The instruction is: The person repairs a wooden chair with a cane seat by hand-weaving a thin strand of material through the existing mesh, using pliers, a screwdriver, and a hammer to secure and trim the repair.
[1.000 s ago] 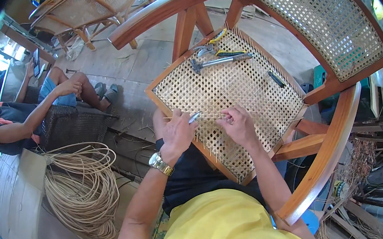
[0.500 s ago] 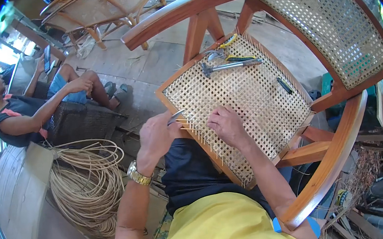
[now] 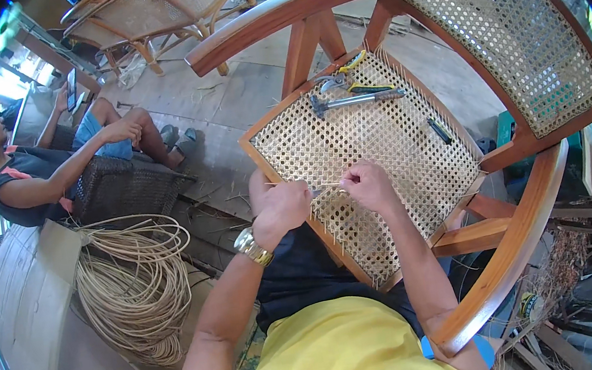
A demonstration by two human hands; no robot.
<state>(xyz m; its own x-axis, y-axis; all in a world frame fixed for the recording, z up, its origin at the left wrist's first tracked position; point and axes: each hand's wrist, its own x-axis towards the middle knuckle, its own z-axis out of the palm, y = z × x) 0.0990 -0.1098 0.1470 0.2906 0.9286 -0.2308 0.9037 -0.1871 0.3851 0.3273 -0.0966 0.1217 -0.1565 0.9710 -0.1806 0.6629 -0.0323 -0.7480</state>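
Note:
A wooden armchair's woven cane seat (image 3: 386, 137) lies tilted before me, with loose strip ends along its frame. My left hand (image 3: 282, 205), a gold watch on its wrist, is closed over the seat's near-left edge. A short bit of metal blade (image 3: 316, 193), probably a small knife, shows from its fingers. My right hand (image 3: 370, 187) is pinched, above the weave, on a thin cane strip (image 3: 328, 184) that stretches across to the left hand. On the seat rest a hammer (image 3: 356, 101), pruning shears (image 3: 334, 82) and a small dark tool (image 3: 439, 131).
The chair's wooden arm (image 3: 511, 254) curves close past my right forearm. A coil of rattan (image 3: 131, 286) lies at the left beside a pale board (image 3: 32, 291). Further left, a seated person (image 3: 34, 161) holds a phone. A rattan bench (image 3: 157, 13) stands behind.
My left hand has moved right and slightly down, toward my right hand, with the blade. My right hand has shifted a little right. A cane strip now shows between them.

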